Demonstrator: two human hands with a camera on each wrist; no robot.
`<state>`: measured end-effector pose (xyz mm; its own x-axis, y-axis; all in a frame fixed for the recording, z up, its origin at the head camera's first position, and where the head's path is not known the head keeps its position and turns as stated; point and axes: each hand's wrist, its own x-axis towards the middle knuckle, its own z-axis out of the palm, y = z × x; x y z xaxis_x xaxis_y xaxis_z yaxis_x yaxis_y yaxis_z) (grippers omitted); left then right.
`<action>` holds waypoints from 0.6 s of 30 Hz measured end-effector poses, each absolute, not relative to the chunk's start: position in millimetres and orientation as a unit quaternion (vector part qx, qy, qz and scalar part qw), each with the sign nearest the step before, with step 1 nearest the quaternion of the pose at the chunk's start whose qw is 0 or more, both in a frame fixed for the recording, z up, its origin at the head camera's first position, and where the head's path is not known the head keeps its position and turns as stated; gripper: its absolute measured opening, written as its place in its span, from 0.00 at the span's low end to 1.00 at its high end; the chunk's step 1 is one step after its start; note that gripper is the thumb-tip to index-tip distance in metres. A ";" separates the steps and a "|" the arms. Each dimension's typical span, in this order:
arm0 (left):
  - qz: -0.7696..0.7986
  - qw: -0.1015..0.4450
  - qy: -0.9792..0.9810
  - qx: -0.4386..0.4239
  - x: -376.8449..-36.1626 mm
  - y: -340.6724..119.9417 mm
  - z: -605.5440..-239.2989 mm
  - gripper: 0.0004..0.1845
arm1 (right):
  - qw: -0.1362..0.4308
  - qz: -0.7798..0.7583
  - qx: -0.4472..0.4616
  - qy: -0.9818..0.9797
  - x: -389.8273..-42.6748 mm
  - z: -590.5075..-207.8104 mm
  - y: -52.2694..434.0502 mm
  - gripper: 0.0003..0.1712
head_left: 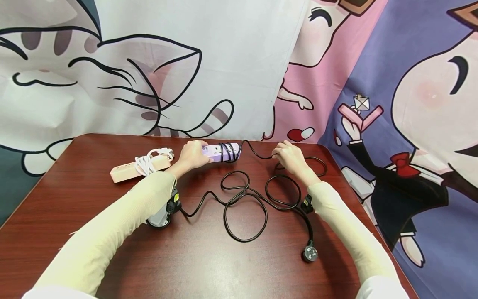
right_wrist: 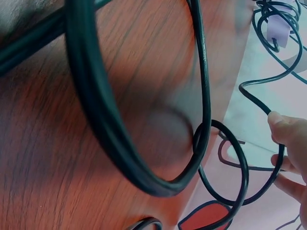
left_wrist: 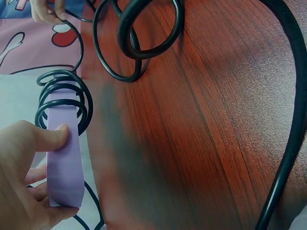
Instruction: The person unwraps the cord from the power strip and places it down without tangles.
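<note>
Lilac power strip (head_left: pixel 220 153): at twelve o'clock, by the far edge of the desk (head_left: pixel 231 274), its three o'clock end ringed by several turns of black cord (head_left: pixel 244 241).
Left hand (head_left: pixel 194 154): fingers curled round the strip's nine o'clock end.
Right hand (head_left: pixel 290 157): at one o'clock, thumb and fingers closed in a pinch on the cord.
Plug (head_left: pixel 309 253): at four o'clock, beyond the loose loops.
Cream power strip (head_left: pixel 125 172): at ten o'clock, bundled in white cord (head_left: pixel 145 165).
Cord handling: best done with the strip steady, light tension between the hands, and the turns side by side (the loose loops overlap and could snag).
Head view: only it shows the sockets and plug.
Left wrist view: shows the thumb pressed along the casing.
Right wrist view: reveals the pinch, largely hidden from above.
</note>
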<state>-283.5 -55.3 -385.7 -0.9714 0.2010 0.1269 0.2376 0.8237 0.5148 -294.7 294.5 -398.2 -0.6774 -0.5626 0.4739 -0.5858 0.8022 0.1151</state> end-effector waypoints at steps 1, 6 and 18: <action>-0.274 0.033 -0.954 -0.114 -283.3 -55.5 -385.6 0.29 | 0.251 0.022 0.311 -0.916 -295.1 -398.7 295.7 0.04; -0.275 0.029 -0.955 -0.112 -281.8 -56.4 -384.4 0.29 | 0.255 0.025 0.290 -0.922 -297.7 -402.8 302.7 0.03; -0.275 0.032 -0.954 -0.114 -281.8 -58.0 -384.9 0.29 | 0.197 0.045 0.240 -0.949 -298.5 -403.6 303.9 0.06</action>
<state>-281.8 -58.0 -384.9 -0.9722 0.1995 0.1227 0.2341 0.8228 0.5178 -298.5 303.9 -403.6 -0.8071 -0.4374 0.3965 -0.4731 0.8810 0.0088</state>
